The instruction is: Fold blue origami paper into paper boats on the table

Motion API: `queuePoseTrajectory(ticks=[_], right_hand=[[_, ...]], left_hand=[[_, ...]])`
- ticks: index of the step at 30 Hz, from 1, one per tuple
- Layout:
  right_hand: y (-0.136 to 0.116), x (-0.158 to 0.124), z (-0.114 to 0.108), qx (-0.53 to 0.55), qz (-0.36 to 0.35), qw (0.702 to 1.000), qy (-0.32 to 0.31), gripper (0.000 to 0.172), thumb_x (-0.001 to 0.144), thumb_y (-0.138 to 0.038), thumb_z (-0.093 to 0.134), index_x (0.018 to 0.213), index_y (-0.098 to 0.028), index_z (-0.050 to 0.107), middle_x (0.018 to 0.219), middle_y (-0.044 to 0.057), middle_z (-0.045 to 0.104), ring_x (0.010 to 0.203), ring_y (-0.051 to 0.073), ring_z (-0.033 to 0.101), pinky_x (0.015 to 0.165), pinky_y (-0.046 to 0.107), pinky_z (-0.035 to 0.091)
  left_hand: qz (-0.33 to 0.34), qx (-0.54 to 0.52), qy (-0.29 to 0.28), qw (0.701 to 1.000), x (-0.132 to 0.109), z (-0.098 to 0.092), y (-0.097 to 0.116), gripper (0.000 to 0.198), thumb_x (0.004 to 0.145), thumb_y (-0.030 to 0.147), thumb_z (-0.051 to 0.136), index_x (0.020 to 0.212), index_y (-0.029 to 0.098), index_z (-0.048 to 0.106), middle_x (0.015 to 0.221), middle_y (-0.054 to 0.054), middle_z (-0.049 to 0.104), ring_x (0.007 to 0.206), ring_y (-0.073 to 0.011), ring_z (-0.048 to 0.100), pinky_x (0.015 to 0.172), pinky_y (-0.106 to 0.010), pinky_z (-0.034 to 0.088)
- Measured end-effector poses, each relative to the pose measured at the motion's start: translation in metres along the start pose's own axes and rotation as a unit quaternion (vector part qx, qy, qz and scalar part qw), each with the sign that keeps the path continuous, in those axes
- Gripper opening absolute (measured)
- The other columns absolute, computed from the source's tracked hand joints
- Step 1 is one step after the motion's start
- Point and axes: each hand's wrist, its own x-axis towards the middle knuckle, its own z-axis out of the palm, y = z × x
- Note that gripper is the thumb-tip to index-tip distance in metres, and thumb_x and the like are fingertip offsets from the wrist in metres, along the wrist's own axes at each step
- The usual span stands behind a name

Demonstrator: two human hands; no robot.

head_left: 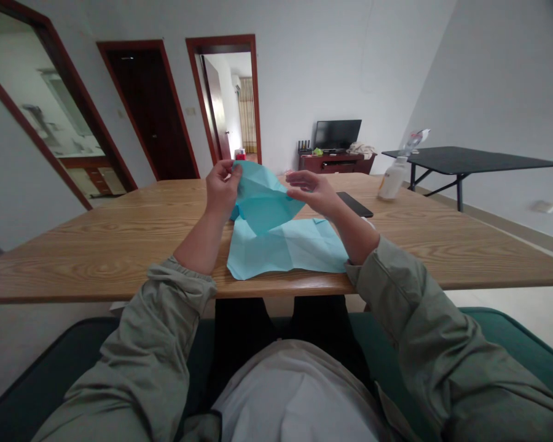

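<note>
Across a pale wooden tabletop (120, 245) lay a creased sheet of light blue paper (286, 248), its lower part spread flat with its long way running side to side in front of the person, and its upper part lifted toward the table's far side, between the two hands. The left hand (222, 187) was closed, its fingers curled around and pinching the top corner of the lifted part. The right hand (312, 191) was flatter, its fingers extended toward the lifted part's right edge; whether it gripped or only touched could not be told. The left hand was the nearer to that raised corner, while the right forearm (350, 230) came just beside the flat part's right end. Farther right lay a dark phone (354, 204), then a plastic bottle (392, 178) near the table's far edge. Beyond stood a low wooden cabinet (336, 162) and a black folding table (470, 158).
</note>
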Motion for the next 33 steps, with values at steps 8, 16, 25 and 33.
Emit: queuePoseTrajectory(ticks=[8,16,25,33], right_hand=[[-0.004,-0.008,0.020,-0.053,-0.039,0.996,-0.064,0.052,0.081,-0.053,0.065,0.123,-0.023,0.063,0.122,0.009,0.068,0.110,0.025,0.062,0.098,0.044,0.047],[-0.002,-0.013,0.027,-0.166,-0.054,0.983,-0.054,0.034,0.078,-0.046,0.066,0.096,-0.018,0.069,0.094,0.006,0.071,0.087,0.025,0.062,0.081,0.038,0.048],[-0.004,-0.013,0.019,-0.379,-0.093,0.918,-0.065,0.033,0.073,-0.050,0.069,0.087,-0.020,0.067,0.095,0.012,0.068,0.099,0.033,0.057,0.092,0.047,0.040],[0.010,-0.017,0.013,-0.448,-0.101,0.884,-0.083,0.038,0.075,-0.052,0.071,0.098,-0.022,0.072,0.136,0.011,0.056,0.136,0.042,0.033,0.109,0.060,0.025]], left_hand=[[0.100,0.141,-0.029,0.984,-0.027,0.014,0.014,0.020,0.084,0.043,0.067,0.091,0.024,0.065,0.092,-0.004,0.065,0.094,-0.0200,0.059,0.080,-0.030,0.047],[0.130,0.181,-0.133,0.966,-0.040,0.024,0.010,0.018,0.086,0.041,0.064,0.092,0.024,0.067,0.096,-0.005,0.067,0.099,-0.0229,0.059,0.095,-0.035,0.042],[0.168,0.222,-0.118,0.953,-0.033,0.014,0.003,0.021,0.089,0.043,0.058,0.095,0.024,0.066,0.097,-0.008,0.063,0.101,-0.0244,0.054,0.099,-0.038,0.038],[0.228,0.271,-0.078,0.932,-0.026,0.007,-0.007,0.021,0.094,0.041,0.052,0.097,0.023,0.062,0.096,-0.008,0.062,0.099,-0.0233,0.054,0.097,-0.038,0.038]])
